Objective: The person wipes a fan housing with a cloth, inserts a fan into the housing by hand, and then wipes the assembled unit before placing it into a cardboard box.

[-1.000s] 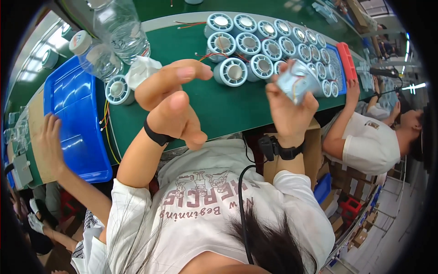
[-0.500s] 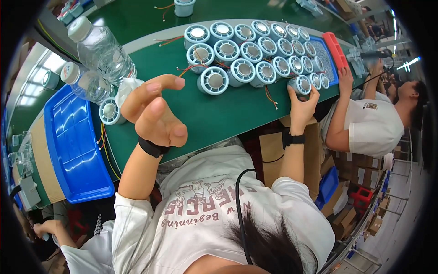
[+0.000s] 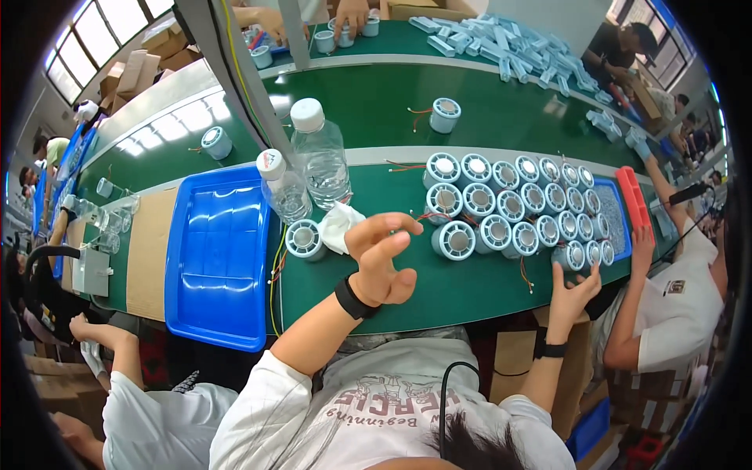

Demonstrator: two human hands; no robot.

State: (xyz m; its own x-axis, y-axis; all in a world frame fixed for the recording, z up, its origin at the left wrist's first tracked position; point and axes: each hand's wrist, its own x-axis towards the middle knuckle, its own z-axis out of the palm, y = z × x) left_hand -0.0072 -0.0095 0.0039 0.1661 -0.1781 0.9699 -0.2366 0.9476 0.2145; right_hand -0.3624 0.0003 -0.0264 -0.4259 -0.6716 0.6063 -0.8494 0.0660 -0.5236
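1. Find the light-blue cylinder standing on the tabletop in the nearest row, no longer raised as a second ago.
2. See the right hand now opened beside it, thumb and finger spread; cannot tell about contact.
3. Find the left hand empty as before, loosely curled, near white tissue.
4. Lose the rear cylinders' sides behind nearer ones.
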